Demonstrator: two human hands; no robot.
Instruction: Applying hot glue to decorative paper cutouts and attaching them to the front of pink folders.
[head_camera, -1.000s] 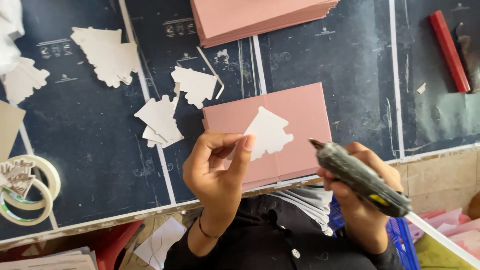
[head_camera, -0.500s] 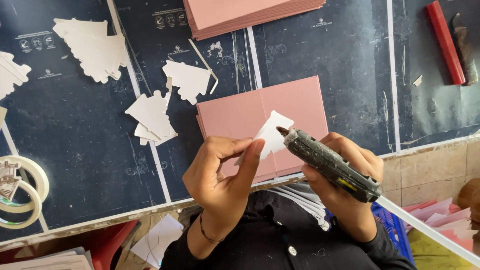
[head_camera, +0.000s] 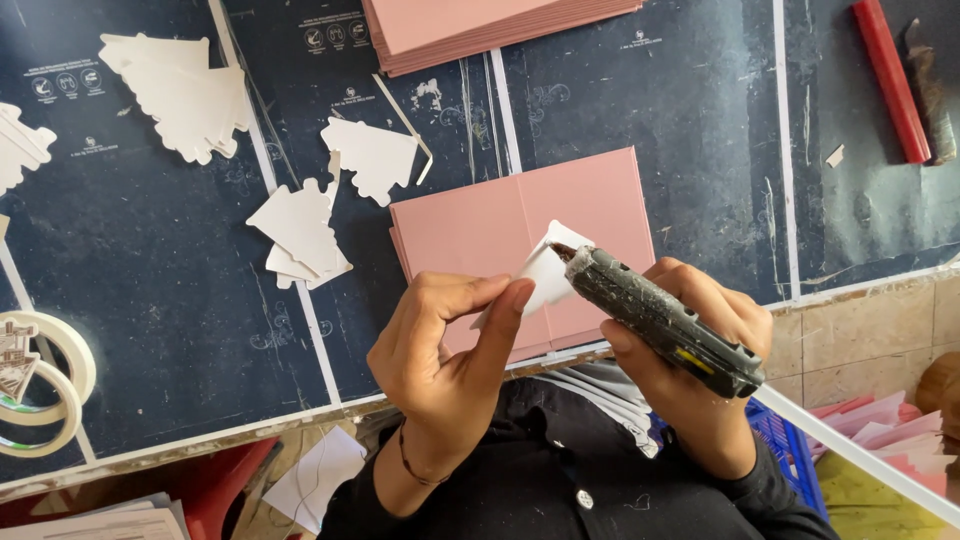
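Note:
My left hand (head_camera: 450, 350) pinches a small white tree-shaped paper cutout (head_camera: 545, 275) between thumb and fingers, holding it tilted above a folded pink card (head_camera: 480, 230) that lies open on the dark mat. My right hand (head_camera: 690, 350) grips a dark, glue-smeared glue gun (head_camera: 660, 320), and its nozzle touches the upper edge of the cutout. A clear glue stick (head_camera: 850, 450) juts from the back of the gun toward the lower right.
More white tree cutouts (head_camera: 300, 225) lie left of the card, with others at the far left (head_camera: 185, 95). A stack of pink cards (head_camera: 480, 30) sits at the top. Tape rolls (head_camera: 40, 390) rest at the left edge, a red bar (head_camera: 890, 80) at the top right.
The glue gun has swung up from the right until its nozzle meets the cutout. My left hand turned the cutout from flat to tilted and brought it lower and closer.

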